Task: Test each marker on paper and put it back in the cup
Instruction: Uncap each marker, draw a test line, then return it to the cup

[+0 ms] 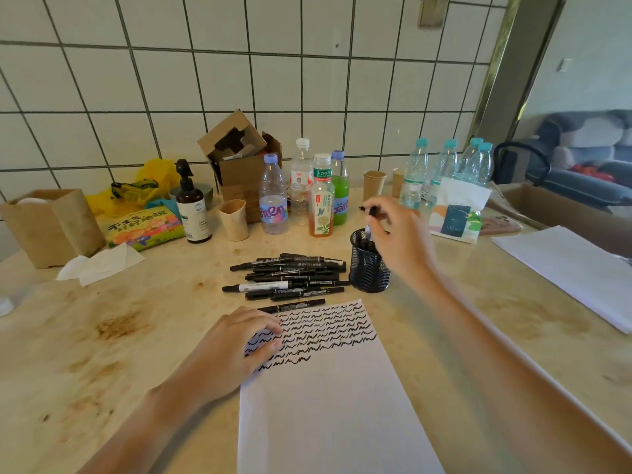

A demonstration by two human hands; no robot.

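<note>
A white sheet of paper [335,398] lies before me, its top half filled with rows of black squiggles. My left hand [236,343] rests flat on the sheet's upper left corner, fingers straight. A pile of several black markers [290,278] lies just beyond the paper. To the pile's right stands a black mesh cup [368,268] with several markers in it. Over the cup, my right hand [396,230] pinches a black marker [371,217], held upright with its lower end at the cup's mouth.
Bottles [321,196], paper cups [234,218], a brown pump bottle [191,206] and cardboard boxes [239,159] crowd the back by the tiled wall. A tissue pack [456,217] stands right of the cup. More white paper [574,268] lies far right. Crumpled tissue [102,265] sits left.
</note>
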